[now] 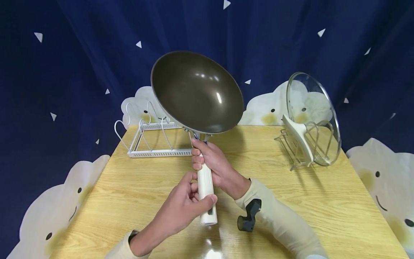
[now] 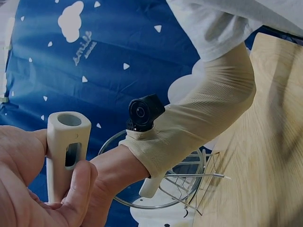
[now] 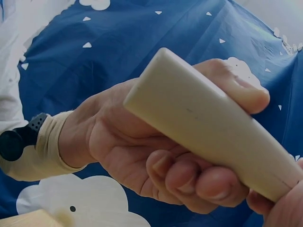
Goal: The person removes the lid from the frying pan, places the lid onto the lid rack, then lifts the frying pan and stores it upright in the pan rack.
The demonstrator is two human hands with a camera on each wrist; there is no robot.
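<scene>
A dark non-stick wok point(image 1: 197, 91) with a cream handle point(image 1: 206, 187) is held up above the wooden table point(image 1: 136, 187), its bowl tilted toward me. My right hand point(image 1: 211, 162) grips the upper part of the handle, close to the pan. My left hand point(image 1: 185, 205) holds the lower end of the handle, thumb across its front. The left wrist view shows the handle's hollow end point(image 2: 68, 142) between my thumb and palm. In the right wrist view, the left hand's fingers point(image 3: 189, 175) curl under the handle point(image 3: 208, 123).
A white wire rack point(image 1: 152, 138) stands at the table's back left, just behind the wok. At the back right a glass lid point(image 1: 312, 115) with a cream knob leans upright in a metal wire holder point(image 1: 300, 147). A blue cloud-print curtain hangs behind.
</scene>
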